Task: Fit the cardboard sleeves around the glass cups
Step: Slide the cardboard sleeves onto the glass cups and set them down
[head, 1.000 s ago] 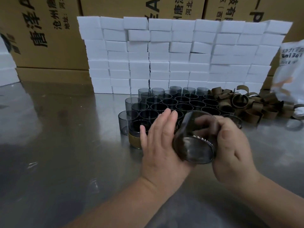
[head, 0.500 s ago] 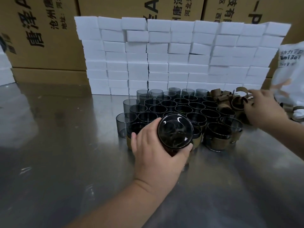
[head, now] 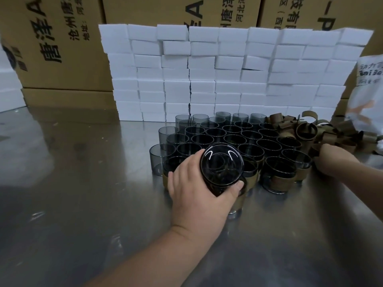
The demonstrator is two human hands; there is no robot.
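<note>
Left hand (head: 199,195), glass cup (head: 221,164); carton (head: 62,65) "唐泽"

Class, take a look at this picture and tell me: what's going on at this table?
A person is fitting sleeves onto glass cups. The left hand grips one dark cup, tilted, above the front row. The right hand is at the pile of cardboard sleeves on the right; whether it has one is unclear. A few front cups wear sleeves; the bare cups behind do not.
</note>
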